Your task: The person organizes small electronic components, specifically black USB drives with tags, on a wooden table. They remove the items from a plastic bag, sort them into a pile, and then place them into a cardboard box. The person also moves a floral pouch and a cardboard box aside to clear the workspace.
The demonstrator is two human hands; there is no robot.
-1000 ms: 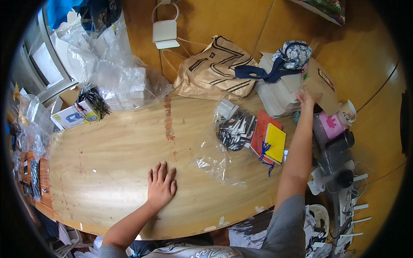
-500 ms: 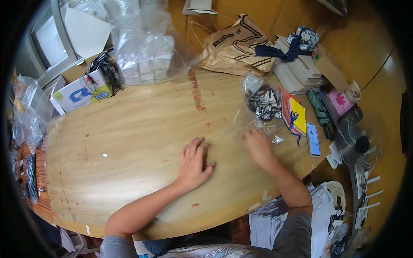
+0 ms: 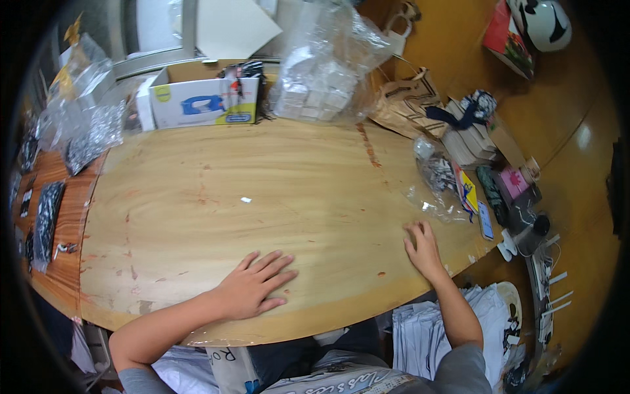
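Note:
My left hand (image 3: 252, 287) lies flat on the near part of the wooden table (image 3: 275, 177), its fingers spread and nothing under them that I can see. Farther right, near the table's curved edge, my right hand (image 3: 423, 248) rests with fingers loosely bent and apart, holding nothing visible. Just beyond it is a clear plastic bag (image 3: 436, 203), not touched by the hand. Small dark and white pieces (image 3: 441, 176) fill the bag's far part. A small white scrap (image 3: 246, 199) lies near the table's middle.
A white box with a blue picture (image 3: 203, 105) and a plastic bag of white boxes (image 3: 321, 92) line the far edge. Along the right are a brown paper bag (image 3: 407, 105), a yellow notebook (image 3: 468, 190), a phone (image 3: 485, 220) and a folded umbrella (image 3: 492, 194). Dark plastic-wrapped packs (image 3: 49, 220) lie left.
The view has swung left. My right hand has drawn back from the plastic bag toward the near edge. My left hand has shifted left, with its fingers spread wider.

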